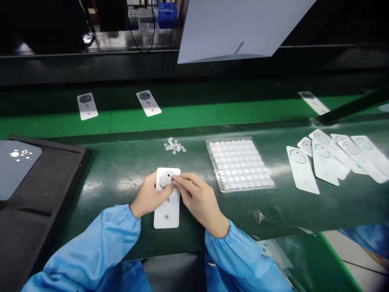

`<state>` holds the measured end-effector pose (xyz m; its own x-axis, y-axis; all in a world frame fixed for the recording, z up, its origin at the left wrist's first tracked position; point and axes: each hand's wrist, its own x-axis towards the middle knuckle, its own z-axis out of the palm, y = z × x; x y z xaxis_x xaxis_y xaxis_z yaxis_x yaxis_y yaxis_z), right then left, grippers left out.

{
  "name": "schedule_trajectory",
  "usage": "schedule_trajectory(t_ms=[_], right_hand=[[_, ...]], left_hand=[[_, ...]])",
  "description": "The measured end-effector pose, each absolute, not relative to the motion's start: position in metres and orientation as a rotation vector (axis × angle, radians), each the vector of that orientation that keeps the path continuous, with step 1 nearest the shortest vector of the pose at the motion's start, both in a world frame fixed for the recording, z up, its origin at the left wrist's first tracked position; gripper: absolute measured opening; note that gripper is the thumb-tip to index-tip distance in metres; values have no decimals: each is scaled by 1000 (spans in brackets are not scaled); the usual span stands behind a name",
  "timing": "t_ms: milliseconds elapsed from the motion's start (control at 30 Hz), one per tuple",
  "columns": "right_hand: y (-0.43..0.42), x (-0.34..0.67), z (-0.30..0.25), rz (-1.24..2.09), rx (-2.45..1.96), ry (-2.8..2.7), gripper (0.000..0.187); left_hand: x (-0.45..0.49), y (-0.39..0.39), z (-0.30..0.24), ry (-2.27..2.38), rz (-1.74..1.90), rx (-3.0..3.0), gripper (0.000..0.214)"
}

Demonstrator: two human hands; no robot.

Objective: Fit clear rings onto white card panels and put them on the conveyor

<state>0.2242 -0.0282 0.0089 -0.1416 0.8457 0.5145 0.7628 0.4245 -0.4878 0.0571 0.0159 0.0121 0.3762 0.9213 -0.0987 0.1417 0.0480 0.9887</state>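
Observation:
A white phone back cover [167,211] lies on the green bench in front of me, its round grey camera area at the far end. My left hand [149,196] grips its left edge, with the thumb reaching over the face toward the camera area. Thumb and fingertips of my right hand [197,196] are pinched together at the right side of that area, on a small blue tab [173,179]. The fingers partly hide the tab and the camera area. Just beyond the cover, several small clear round discs [174,146] lie in a loose pile.
A clear plastic tray [217,176] with rows of white round pieces sits to the right. Farther right, several white covers [301,170] overlap. More covers [87,106] lie on the bright green strip behind. A dark case [57,178] stands at left; a white panel [225,30] hangs overhead.

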Motion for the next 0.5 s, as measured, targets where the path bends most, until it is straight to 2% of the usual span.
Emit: schedule_trajectory(t_ms=[267,500], right_hand=[[-25,221,15,322,-1386,-1832,13],[-13,223,23,980,-1345,-1361,21]], left_hand=[[57,17,13,1051,808,1404,15],[56,20,11,1046,790,1271,24]])
